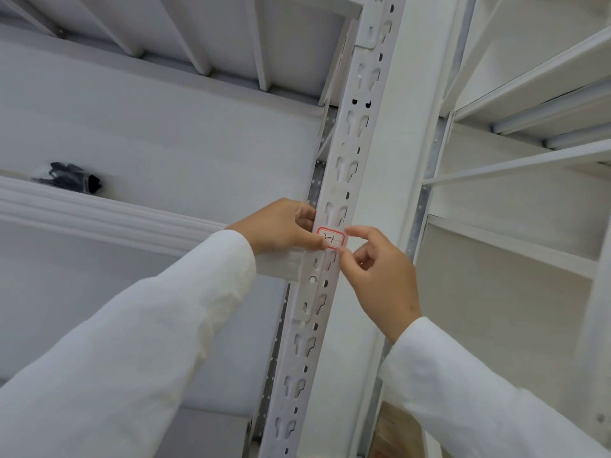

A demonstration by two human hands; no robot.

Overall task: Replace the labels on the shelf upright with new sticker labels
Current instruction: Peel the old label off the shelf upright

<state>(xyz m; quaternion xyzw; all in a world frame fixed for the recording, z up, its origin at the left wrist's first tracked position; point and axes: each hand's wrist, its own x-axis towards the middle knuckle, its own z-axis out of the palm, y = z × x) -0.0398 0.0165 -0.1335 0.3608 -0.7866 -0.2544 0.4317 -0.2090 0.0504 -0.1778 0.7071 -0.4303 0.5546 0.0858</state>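
A white slotted shelf upright (pixel 350 153) runs up the middle of the head view. A small white sticker label (pixel 331 239) with a red border and handwritten marks lies across it at hand height. My left hand (pixel 281 226) holds the label's left end against the upright with thumb and fingers. My right hand (pixel 377 276) is at the label's right edge, its forefinger and thumb pinched close to that corner. Both arms wear white sleeves.
A pair of dark gloves (pixel 74 180) lies on the white shelf (pixel 99 213) to the left. More white shelving (pixel 529 94) stands to the right of the upright. A bit of wooden surface (pixel 393 434) shows low down.
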